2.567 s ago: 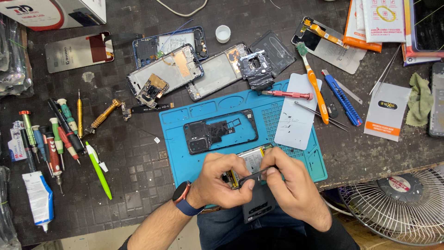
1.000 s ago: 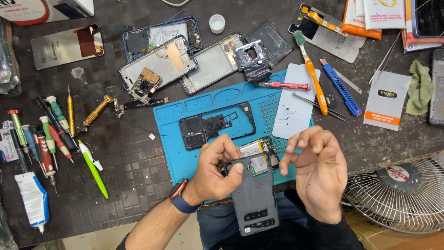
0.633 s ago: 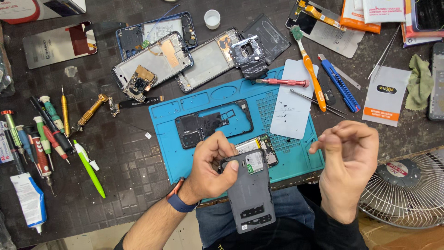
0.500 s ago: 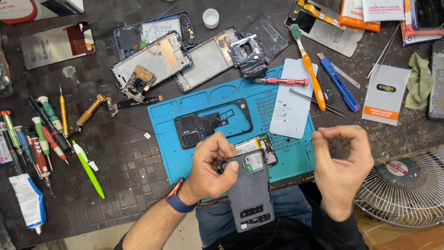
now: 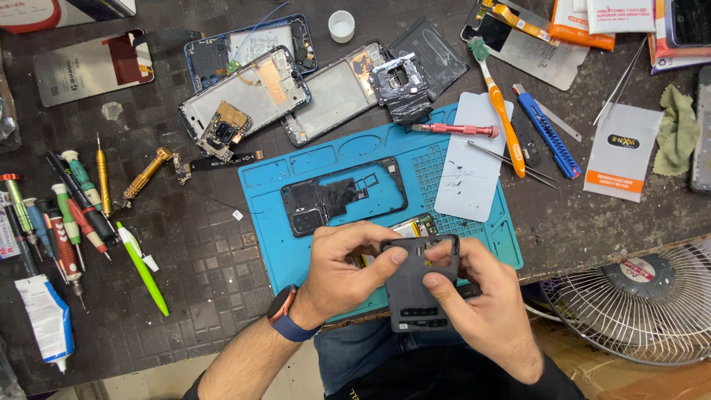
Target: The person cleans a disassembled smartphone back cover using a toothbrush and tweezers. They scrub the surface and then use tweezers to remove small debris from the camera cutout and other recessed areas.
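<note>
Phone repair at a dark tiled workbench

Both hands, left hand (image 5: pixel 342 268) and right hand (image 5: pixel 474 300), grip the dark phone (image 5: pixel 416 285) over the blue mat (image 5: pixel 266 222); fan (image 5: pixel 637 300) lower right.

Phone repair workshop. Dark gridded bench (image 5: pixel 185 281); blue silicone repair mat (image 5: pixel 281 259) under hands. Beyond hands: opened phone frames (image 5: pixel 244 96), black midframe (image 5: pixel 341 196) on mat. Left of hands: row of precision screwdrivers (image 5: pixel 70 215), glue tube (image 5: pixel 44 318). Up-right: tweezers (image 5: pixel 511 163), orange brush (image 5: pixel 500 107), blue utility knife (image 5: pixel 548 133). Right: wire fan guard (image 5: pixel 637 304).
</note>
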